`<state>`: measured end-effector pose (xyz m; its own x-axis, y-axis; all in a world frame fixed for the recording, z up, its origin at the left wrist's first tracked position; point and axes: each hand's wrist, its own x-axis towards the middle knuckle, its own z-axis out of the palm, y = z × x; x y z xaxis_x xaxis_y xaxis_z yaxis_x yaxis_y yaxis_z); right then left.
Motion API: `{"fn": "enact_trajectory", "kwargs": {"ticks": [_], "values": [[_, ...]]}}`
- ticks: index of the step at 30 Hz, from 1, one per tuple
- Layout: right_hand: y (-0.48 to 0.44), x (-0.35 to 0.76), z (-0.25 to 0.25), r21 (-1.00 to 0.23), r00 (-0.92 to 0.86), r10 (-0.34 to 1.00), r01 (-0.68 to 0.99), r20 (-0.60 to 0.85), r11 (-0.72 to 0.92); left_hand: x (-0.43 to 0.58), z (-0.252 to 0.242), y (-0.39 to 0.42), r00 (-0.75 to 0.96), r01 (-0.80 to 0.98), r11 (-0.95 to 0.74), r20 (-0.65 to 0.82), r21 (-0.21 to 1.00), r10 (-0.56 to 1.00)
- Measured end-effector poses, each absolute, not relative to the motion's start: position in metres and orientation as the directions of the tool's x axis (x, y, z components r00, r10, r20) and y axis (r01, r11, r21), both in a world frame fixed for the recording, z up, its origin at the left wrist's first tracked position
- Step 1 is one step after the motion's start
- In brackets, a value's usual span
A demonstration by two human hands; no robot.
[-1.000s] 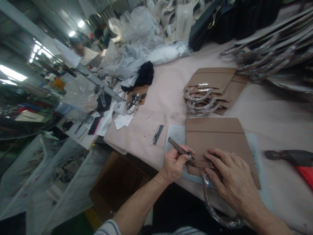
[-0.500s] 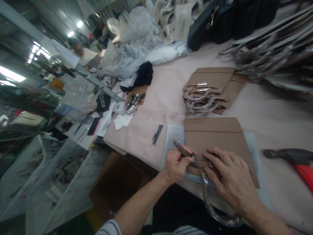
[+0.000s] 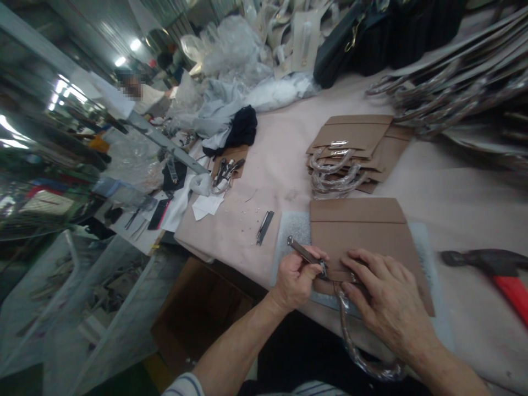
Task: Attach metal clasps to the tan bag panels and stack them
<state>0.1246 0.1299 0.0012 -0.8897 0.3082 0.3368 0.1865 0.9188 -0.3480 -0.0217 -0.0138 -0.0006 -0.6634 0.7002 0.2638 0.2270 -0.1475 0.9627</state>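
My left hand (image 3: pixel 297 276) is closed round a narrow brown strap with shiny metal ends (image 3: pixel 303 251), held slanting over the near left corner of a brown bag panel (image 3: pixel 363 234). Beside it, my right hand (image 3: pixel 390 289) lies on the panel with its fingers apart, thumb and forefinger on either side of the base of a bag handle (image 3: pixel 350 344). That handle is wrapped in clear plastic and hangs towards me over the table edge. Under the panel is a pale speckled board (image 3: pixel 291 234). My right palm hides part of the panel.
A hammer with a red grip (image 3: pixel 511 294) lies at the right. Stacked brown panels with wrapped handles (image 3: pixel 350 135) are farther back. A small dark metal strip (image 3: pixel 264 227) lies at the left, below a bunch of tools (image 3: pixel 226 169). One co-worker (image 3: pixel 144 96) is in the background.
The strap in my left hand has shifted slightly left over the panel. My right hand stays in place on the panel.
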Motion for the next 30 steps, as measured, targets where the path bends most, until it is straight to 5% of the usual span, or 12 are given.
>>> {"fn": "enact_trajectory", "kwargs": {"ticks": [22, 30], "values": [[0.131, 0.125, 0.001, -0.360, -0.886, 0.321, 0.194, 0.336, 0.913, -0.025, 0.009, -0.012, -0.597, 0.345, -0.118, 0.315, 0.931, 0.738], [0.131, 0.126, 0.000, -0.364, -0.888, 0.317, 0.189, 0.333, 0.912, -0.029, 0.004, -0.010, -0.649, 0.102, -0.071, 0.120, 0.992, 0.752]]}}
